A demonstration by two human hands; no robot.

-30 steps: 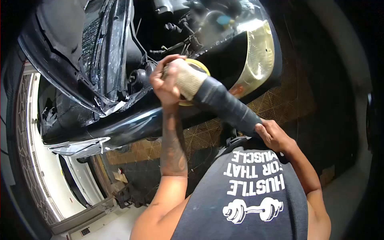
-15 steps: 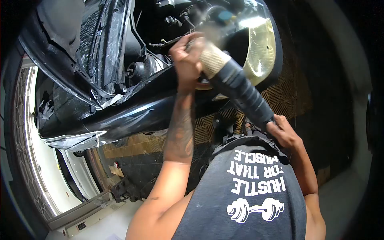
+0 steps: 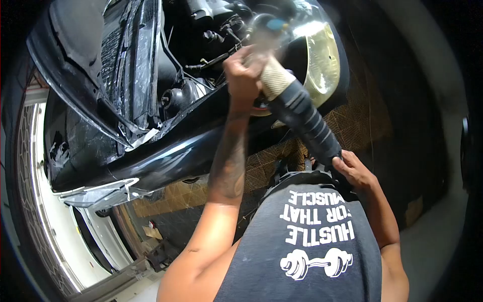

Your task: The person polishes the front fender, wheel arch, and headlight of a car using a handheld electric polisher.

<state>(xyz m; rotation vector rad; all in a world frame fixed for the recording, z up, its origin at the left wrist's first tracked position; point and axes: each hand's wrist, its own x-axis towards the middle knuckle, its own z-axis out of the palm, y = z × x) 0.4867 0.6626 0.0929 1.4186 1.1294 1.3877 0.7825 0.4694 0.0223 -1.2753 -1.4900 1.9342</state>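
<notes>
A power polisher (image 3: 304, 118) with a black body and a tan wrapped neck slants across the car's front fender (image 3: 176, 151). My left hand (image 3: 245, 70) is closed at the head end of the tool, where motion blur hides detail. Below the wrapped neck, part of a pale round pad (image 3: 262, 111) shows against the black paint. At the rear of the body, close to my waist, my right hand (image 3: 356, 171) is wrapped around the polisher. The yellowed headlight (image 3: 322, 63) lies just beyond the tool's head.
The engine bay (image 3: 201, 55) is exposed, beneath the raised hood (image 3: 75, 65) at upper left. A side mirror wrapped in clear film (image 3: 100, 196) sticks out at left. Patterned floor tiles (image 3: 362, 121) lie below the car. A white vehicle (image 3: 98, 236) stands behind.
The polisher head and my left hand have shifted slightly right and down in view. The whole scene has also shifted a little with the camera. Both hands keep their grip.
</notes>
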